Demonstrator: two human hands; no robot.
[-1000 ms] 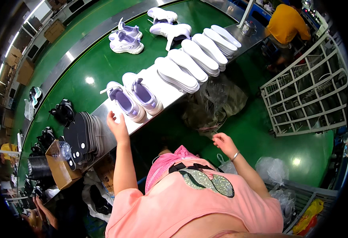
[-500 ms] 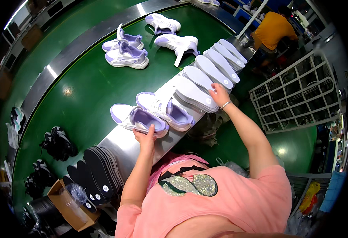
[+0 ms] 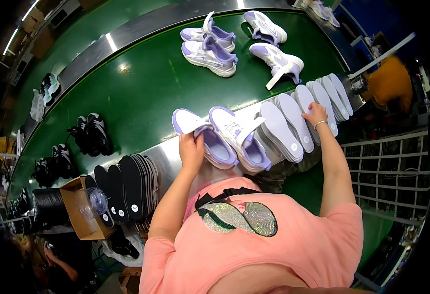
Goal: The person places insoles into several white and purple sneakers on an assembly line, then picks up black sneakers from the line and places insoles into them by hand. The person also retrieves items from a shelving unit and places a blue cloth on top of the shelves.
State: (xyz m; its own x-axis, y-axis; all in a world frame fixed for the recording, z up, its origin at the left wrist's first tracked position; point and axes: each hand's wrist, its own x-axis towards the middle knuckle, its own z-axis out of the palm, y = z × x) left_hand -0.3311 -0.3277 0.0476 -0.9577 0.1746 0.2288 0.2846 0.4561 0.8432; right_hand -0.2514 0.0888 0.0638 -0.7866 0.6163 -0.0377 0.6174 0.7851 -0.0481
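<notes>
Two white and lavender sneakers stand side by side in front of me on the metal ledge, toes pointing away. On the left sneaker, my left hand is closed at the collar and white tongue, fingers partly hidden. The right sneaker has its tongue sticking up and touches neither hand. To its right, several stacks of light grey insoles lie in a row along the ledge. My right hand is at a middle stack, thumb and fingers bent on the edge of an insole.
More white and lavender sneakers sit on the green surface beyond. Black insoles and an open cardboard box are at left, near black shoes. A wire rack stands right; a person in orange is far right.
My view has turned, so the scene sits farther right. My left hand has shifted from the left sneaker's heel area toward its tongue. My right hand stays at the grey insoles.
</notes>
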